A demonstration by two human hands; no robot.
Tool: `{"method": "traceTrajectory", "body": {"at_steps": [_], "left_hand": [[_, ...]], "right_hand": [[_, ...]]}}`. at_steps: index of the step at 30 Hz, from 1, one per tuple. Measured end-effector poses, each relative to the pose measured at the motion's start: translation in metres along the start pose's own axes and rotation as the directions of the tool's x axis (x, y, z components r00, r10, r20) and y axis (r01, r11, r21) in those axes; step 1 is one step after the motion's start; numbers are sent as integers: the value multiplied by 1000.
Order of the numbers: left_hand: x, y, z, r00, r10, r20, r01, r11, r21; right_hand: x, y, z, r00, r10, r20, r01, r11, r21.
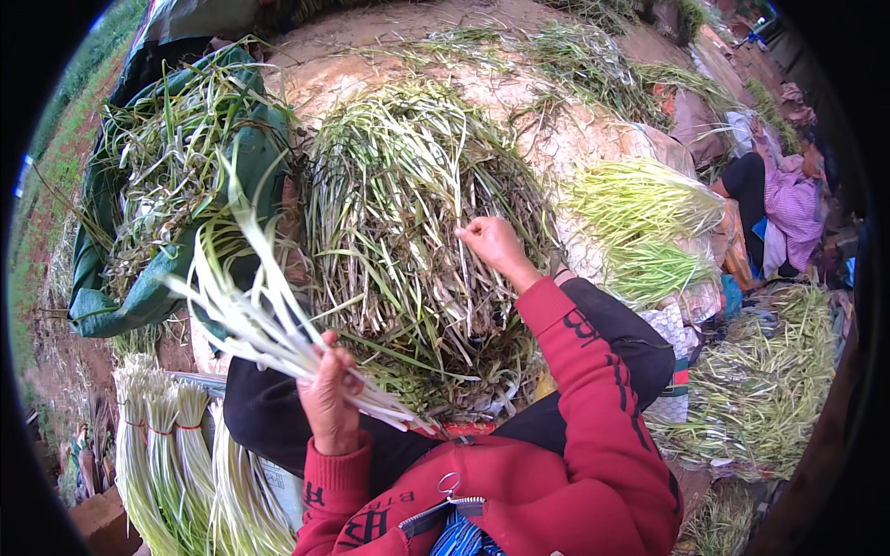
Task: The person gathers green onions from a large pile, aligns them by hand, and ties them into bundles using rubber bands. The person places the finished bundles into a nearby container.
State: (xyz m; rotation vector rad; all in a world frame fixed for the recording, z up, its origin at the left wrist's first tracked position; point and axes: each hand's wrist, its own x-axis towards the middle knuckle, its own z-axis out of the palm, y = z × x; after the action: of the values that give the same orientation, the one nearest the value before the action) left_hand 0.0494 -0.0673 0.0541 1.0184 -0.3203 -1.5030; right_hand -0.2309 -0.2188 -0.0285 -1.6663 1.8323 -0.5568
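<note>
In my left hand point(330, 397) is a loose bunch of long, cleaned stalks, white blanched greens point(274, 340), fanned out to the upper left. Their other ends stick out below my fingers, over my lap. My right hand point(497, 247) hangs over a big heap of uncleaned greens point(389, 208), with thumb and forefinger pinched at the end of a thin pale stalk point(457, 184). The heap lies before my crossed legs, its leaves green at the far side and brown, withered and soil-stained nearer me.
A green sack point(156, 278) of leafy scraps point(167, 160) stands at left. Tied white bundles point(156, 431) lie at lower left. Yellow-green bunches point(640, 201) lie at right beside another seated person point(786, 208). Scattered leaves point(758, 375) cover the lower right.
</note>
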Motion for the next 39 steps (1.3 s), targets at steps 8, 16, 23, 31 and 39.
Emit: {"method": "traceTrajectory", "body": {"at_steps": [8,16,23,31,39], "left_hand": [[-12,-32,6,987,-161,6,159,983,95],[-9,-42,13,992,-121,-19,122,972,201],[6,-65,8,990,-144,-6,139,947,289],[4,-77,-1,956,-286,64,246,903,352],[8,-64,-9,999,-42,-32,50,954,295]], "right_hand": [[-81,-57,-87,937,-232,-260,348,657,669],[-148,-43,0,987,-35,158,-45,880,473],[-201,-29,37,948,-314,49,259,854,451],[-194,-41,55,947,-81,310,-217,551,806],[-193,-25,67,953,128,275,-288,669,685]]}}
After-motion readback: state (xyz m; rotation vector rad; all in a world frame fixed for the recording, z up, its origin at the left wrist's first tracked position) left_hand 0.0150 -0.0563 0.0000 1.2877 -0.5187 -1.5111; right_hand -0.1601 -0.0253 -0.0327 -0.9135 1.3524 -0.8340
